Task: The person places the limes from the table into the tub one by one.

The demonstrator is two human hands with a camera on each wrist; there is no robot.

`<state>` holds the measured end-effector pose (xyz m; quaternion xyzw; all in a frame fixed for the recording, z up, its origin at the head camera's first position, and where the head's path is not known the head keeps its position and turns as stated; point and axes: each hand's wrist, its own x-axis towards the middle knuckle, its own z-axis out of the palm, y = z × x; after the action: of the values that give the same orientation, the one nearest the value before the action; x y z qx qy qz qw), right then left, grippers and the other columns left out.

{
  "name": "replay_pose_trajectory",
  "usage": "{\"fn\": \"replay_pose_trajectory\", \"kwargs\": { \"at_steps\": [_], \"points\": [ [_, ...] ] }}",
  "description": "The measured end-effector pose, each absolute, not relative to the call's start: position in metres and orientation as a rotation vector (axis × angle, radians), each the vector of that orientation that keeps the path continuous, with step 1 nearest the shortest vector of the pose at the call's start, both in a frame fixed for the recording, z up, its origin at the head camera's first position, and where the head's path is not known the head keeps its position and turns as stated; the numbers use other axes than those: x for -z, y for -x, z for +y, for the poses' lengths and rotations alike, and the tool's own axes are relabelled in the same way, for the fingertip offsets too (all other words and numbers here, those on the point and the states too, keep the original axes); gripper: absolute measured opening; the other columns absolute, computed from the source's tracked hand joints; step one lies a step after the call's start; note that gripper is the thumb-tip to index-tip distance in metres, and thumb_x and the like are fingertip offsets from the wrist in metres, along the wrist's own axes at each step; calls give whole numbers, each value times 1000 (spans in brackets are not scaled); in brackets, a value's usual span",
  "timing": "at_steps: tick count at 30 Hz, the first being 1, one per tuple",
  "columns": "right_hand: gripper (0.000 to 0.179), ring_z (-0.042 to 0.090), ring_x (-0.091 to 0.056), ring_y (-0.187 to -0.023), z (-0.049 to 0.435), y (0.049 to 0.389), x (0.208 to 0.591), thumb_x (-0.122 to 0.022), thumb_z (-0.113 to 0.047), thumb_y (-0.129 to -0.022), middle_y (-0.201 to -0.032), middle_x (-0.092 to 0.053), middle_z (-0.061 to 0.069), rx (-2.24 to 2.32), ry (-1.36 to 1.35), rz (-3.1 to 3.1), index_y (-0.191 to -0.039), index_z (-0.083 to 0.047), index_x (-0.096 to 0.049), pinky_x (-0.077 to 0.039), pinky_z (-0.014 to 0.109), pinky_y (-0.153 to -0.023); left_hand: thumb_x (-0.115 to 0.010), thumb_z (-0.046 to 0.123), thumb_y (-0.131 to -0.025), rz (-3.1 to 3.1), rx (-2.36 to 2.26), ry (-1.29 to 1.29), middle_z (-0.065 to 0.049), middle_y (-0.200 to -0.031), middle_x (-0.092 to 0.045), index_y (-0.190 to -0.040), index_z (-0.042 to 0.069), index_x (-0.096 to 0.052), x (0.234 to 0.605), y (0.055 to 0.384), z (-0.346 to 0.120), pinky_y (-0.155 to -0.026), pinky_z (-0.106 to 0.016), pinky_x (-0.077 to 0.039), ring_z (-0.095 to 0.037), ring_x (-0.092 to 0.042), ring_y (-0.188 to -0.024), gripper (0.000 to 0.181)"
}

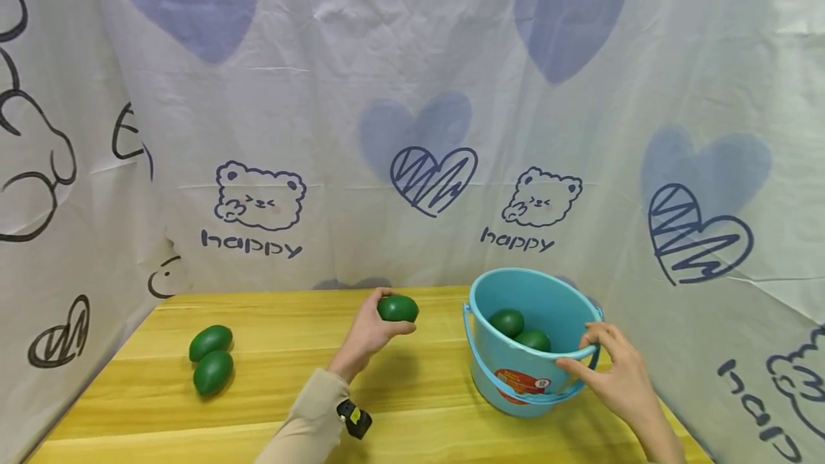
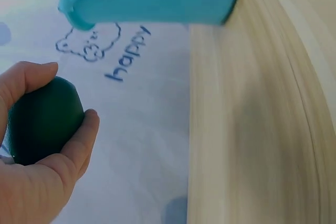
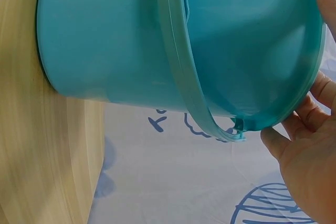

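Above the table, my left hand [image 1: 372, 328] grips a dark green oval fruit [image 1: 397, 308] between thumb and fingers. The left wrist view shows the same fruit [image 2: 44, 121] held clear of the tabletop. To its right stands a light blue bucket [image 1: 515, 378], tilted slightly, its handle [image 1: 499, 384] hanging down at the front. My right hand [image 1: 612, 371] holds the bucket's rim at the right side, thumb outside and fingers over the edge. Inside the bucket lie two green fruits [image 1: 507, 322]; its bottom is partly hidden.
Two more green fruits [image 1: 213, 372] touch each other on the left of the yellow wood-grain table [image 1: 277, 349]. A white cloth [image 1: 348, 235] printed with hearts and bears hangs behind the table and along both sides.
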<state>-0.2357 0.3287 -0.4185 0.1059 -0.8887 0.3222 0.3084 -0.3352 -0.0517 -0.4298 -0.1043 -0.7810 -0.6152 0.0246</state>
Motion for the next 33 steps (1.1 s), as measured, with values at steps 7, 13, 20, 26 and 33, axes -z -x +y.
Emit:
{"fn": "replay_pose_trajectory", "kwargs": {
  "at_steps": [7,13,20,26,33],
  "points": [
    [39,42,-50,-116,330,236,420,-89,-22,-70,-120,-57,17,-847,-276,-2349,-87,-14,-55,-40,66,-91,-82,10,-76,-2364,1953,435,-16,-131,-52,-131,17,-55,421,329,-31,-86,-47,-54,-34,-57,-112,61],
    [39,42,-51,-115,329,236,421,-89,-22,-70,-120,-57,17,-850,-272,-2349,-87,-13,-55,-40,66,-91,-84,15,-75,-2352,1919,426,-14,-126,-56,-128,14,-56,415,326,-14,-86,-45,-54,-30,-59,-107,60],
    [38,44,-51,-115,328,235,419,-89,-21,-69,-120,-58,18,-849,-282,-2342,-87,-14,-56,-41,65,-90,-86,16,-72,-2266,1941,520,-9,-118,-63,-124,13,-60,404,320,6,-85,-41,-55,-25,-62,-101,58],
    [38,44,-51,-116,328,235,418,-89,-20,-70,-120,-57,18,-858,-281,-2347,-87,-13,-56,-41,65,-90,-84,23,-76,-2217,1971,632,-6,-119,-63,-127,18,-58,391,314,20,-84,-39,-55,-23,-61,-101,58],
    [38,43,-51,-115,328,235,418,-89,-20,-69,-120,-58,18,-856,-286,-2341,-86,-13,-56,-40,65,-91,-72,21,-87,-2237,1944,798,-9,-130,-55,-144,21,-39,386,310,42,-90,-39,-52,-22,-58,-107,66]
  ]
}}
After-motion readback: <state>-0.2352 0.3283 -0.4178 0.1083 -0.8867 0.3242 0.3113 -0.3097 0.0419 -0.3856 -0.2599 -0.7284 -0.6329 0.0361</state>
